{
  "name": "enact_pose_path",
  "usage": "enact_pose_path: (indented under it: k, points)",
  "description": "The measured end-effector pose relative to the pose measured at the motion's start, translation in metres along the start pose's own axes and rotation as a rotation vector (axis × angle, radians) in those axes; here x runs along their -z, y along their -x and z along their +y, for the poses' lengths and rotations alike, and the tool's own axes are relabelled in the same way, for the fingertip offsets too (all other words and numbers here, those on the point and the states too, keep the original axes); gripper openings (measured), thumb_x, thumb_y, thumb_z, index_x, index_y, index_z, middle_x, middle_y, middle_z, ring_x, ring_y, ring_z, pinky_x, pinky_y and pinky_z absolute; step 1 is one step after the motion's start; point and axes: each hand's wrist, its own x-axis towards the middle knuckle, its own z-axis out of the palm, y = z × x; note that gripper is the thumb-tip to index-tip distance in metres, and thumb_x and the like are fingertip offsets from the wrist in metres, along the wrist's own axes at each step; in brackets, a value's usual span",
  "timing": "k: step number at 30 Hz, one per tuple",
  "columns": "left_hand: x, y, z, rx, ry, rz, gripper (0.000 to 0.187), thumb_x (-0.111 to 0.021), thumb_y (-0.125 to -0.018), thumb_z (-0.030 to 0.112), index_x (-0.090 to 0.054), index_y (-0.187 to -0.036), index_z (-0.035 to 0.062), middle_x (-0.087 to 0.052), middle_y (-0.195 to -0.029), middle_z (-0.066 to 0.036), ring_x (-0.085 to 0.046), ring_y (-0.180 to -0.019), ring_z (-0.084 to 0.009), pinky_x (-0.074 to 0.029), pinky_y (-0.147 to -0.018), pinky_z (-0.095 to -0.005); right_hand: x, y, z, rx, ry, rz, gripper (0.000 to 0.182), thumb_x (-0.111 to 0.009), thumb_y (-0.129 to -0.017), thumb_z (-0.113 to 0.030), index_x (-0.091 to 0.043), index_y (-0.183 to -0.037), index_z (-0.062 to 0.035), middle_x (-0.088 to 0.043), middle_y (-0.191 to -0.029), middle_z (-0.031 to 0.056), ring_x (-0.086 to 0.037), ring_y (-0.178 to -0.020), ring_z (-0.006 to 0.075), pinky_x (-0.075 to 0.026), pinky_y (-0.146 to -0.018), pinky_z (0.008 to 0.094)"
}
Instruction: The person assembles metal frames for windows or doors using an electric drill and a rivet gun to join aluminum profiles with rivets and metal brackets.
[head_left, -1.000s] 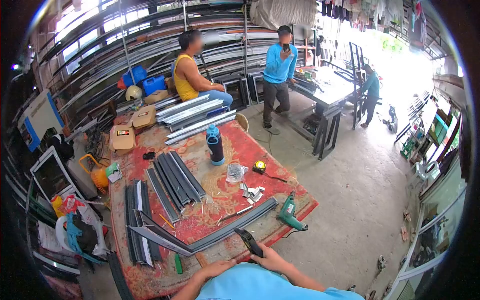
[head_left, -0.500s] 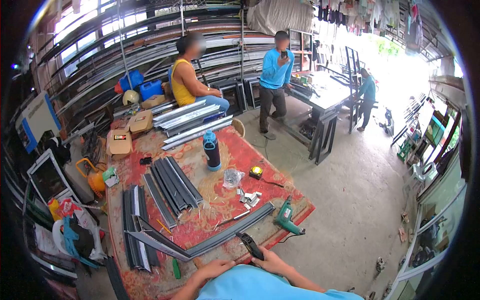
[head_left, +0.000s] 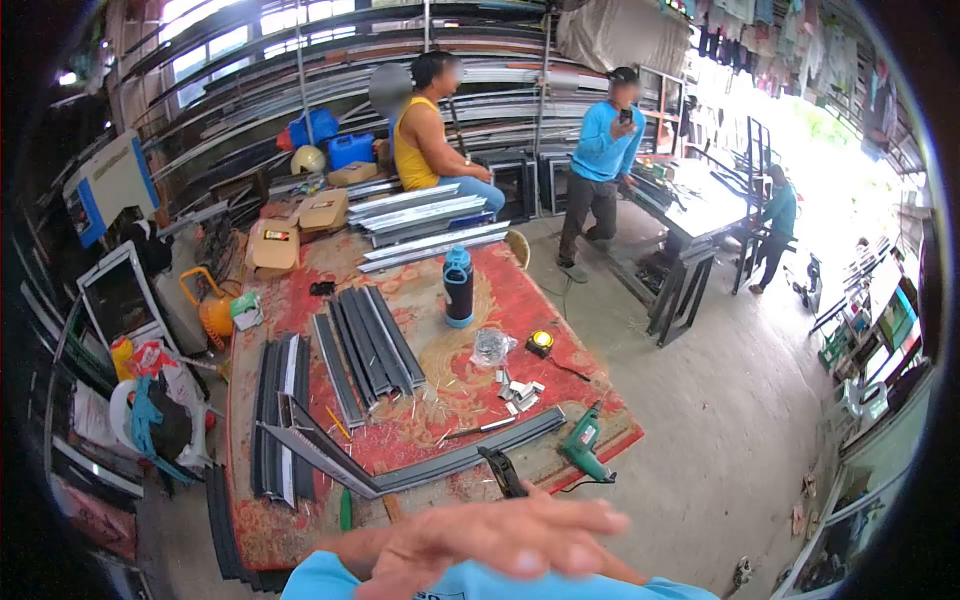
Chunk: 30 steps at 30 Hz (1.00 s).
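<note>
My left hand [head_left: 500, 540] is raised close to the camera, its blurred fingers stretched out to the right with nothing in them. Behind it, mostly covered, my right hand [head_left: 538, 492] holds a black tool [head_left: 503, 472] at the table's front edge. Just beyond the tool lies a long dark metal profile [head_left: 470, 455], joined at its left end to angled pieces. A green drill [head_left: 586, 447] rests right of the tool. Left of my hands is a green-handled tool [head_left: 346, 510].
The red table [head_left: 420, 260] bears dark profiles [head_left: 370, 340], a bottle [head_left: 458, 288], a tape measure [head_left: 540, 344] and small metal pieces [head_left: 520, 392]. A seated person [head_left: 425, 140] in yellow and a standing person [head_left: 605, 145] with a phone are beyond. Another person [head_left: 778, 215] stands at the back right.
My left hand has lifted from the table edge toward the camera and moved right, now covering most of my right hand. The view has shifted, so the scene sits farther right.
</note>
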Motion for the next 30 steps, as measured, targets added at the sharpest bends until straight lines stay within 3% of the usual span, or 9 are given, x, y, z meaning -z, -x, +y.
enact_pose_path:
  k: [1, 4, 5, 7, 11, 13, 14, 18, 30]
  points:
    - [-0.011, -0.009, -0.003, -0.003, -0.007, 0.011, 0.081, -0.029, -0.089, 0.075, -0.051, -0.137, 0.0126, -0.049, -0.138, -0.022, -0.034, -0.125, -0.0636, -0.008, -0.100, -0.0803, -0.003, 0.000, 0.000, -0.120, -0.066, 0.014, 0.051, -0.067, -0.088, -0.021, -0.049, -0.127, 0.0049, -0.064, -0.114, 0.0242, -0.062, -0.109, 0.0315, -0.048, -0.092, 0.0390]
    - [-0.030, -0.038, -0.010, -0.334, 0.072, -0.116, 0.052, -0.037, -0.100, 0.048, -0.057, -0.130, 0.0100, -0.067, -0.115, -0.015, -0.047, -0.123, -0.0515, -0.019, -0.111, -0.0611, 0.007, 0.005, -0.045, -0.081, 0.045, -0.032, 0.050, -0.068, -0.087, -0.022, -0.051, -0.125, 0.0050, -0.062, -0.112, 0.0271, -0.062, -0.107, 0.0338, -0.047, -0.091, 0.0405]
    - [-0.029, -0.039, -0.018, -0.326, 0.075, -0.096, 0.052, -0.037, -0.100, 0.048, -0.057, -0.130, 0.0100, -0.067, -0.115, -0.015, -0.047, -0.123, -0.0515, -0.019, -0.111, -0.0611, 0.012, 0.008, -0.065, -0.058, 0.151, -0.056, 0.049, -0.069, -0.086, -0.022, -0.051, -0.124, 0.0050, -0.062, -0.111, 0.0278, -0.062, -0.106, 0.0349, -0.047, -0.090, 0.0409]
    - [-0.023, -0.037, -0.032, -0.512, 0.125, -0.255, 0.049, -0.032, -0.102, 0.044, -0.057, -0.131, 0.0138, -0.066, -0.117, -0.016, -0.043, -0.120, -0.0605, -0.010, -0.106, -0.0720, 0.016, 0.007, -0.083, -0.089, 0.095, -0.124, 0.050, -0.069, -0.086, -0.021, -0.050, -0.125, 0.0048, -0.063, -0.111, 0.0274, -0.061, -0.107, 0.0354, -0.047, -0.091, 0.0410]
    - [-0.041, -0.038, -0.025, -0.542, 0.122, -0.127, 0.049, -0.032, -0.102, 0.045, -0.057, -0.131, 0.0148, -0.066, -0.117, -0.015, -0.046, -0.118, -0.0598, -0.010, -0.107, -0.0715, 0.015, 0.007, -0.081, -0.071, 0.071, -0.127, 0.050, -0.068, -0.086, -0.017, -0.049, -0.127, 0.0047, -0.061, -0.115, 0.0263, -0.060, -0.109, 0.0365, -0.045, -0.095, 0.0402]
    - [-0.044, -0.028, -0.009, -0.267, 0.085, -0.047, 0.051, -0.037, -0.101, 0.047, -0.057, -0.130, 0.0095, -0.067, -0.110, -0.016, -0.053, -0.113, -0.0504, -0.023, -0.106, -0.0654, 0.017, 0.003, -0.086, -0.064, 0.122, -0.130, 0.051, -0.068, -0.086, -0.015, -0.048, -0.129, 0.0044, -0.061, -0.116, 0.0268, -0.059, -0.110, 0.0370, -0.045, -0.095, 0.0404]
    - [-0.044, -0.026, -0.008, -0.267, 0.085, -0.037, 0.051, -0.037, -0.101, 0.047, -0.057, -0.130, 0.0095, -0.067, -0.110, -0.016, -0.053, -0.113, -0.0504, -0.023, -0.106, -0.0654, 0.017, 0.002, -0.088, -0.072, 0.119, -0.135, 0.051, -0.068, -0.086, -0.015, -0.048, -0.129, 0.0044, -0.061, -0.116, 0.0268, -0.059, -0.110, 0.0370, -0.045, -0.095, 0.0404]
    - [-0.041, -0.021, -0.004, -0.184, 0.102, -0.038, 0.061, -0.034, -0.098, 0.054, -0.054, -0.132, 0.0067, -0.062, -0.116, -0.020, -0.047, -0.118, -0.0511, -0.017, -0.107, -0.0663, 0.015, 0.000, -0.090, -0.017, 0.085, -0.166, 0.063, -0.067, -0.086, -0.014, -0.040, -0.140, 0.0009, -0.060, -0.115, 0.0291, -0.059, -0.110, 0.0383, -0.044, -0.094, 0.0408]
    - [-0.003, -0.026, -0.005, 0.090, 0.164, -0.123, 0.093, -0.025, -0.089, 0.075, -0.045, -0.137, -0.0017, -0.048, -0.133, -0.031, -0.029, -0.134, -0.0531, 0.001, -0.108, -0.0689, 0.016, -0.003, -0.101, -0.065, 0.077, -0.170, 0.056, -0.065, -0.087, -0.013, -0.043, -0.136, 0.0020, -0.061, -0.118, 0.0253, -0.059, -0.112, 0.0342, -0.044, -0.097, 0.0395]
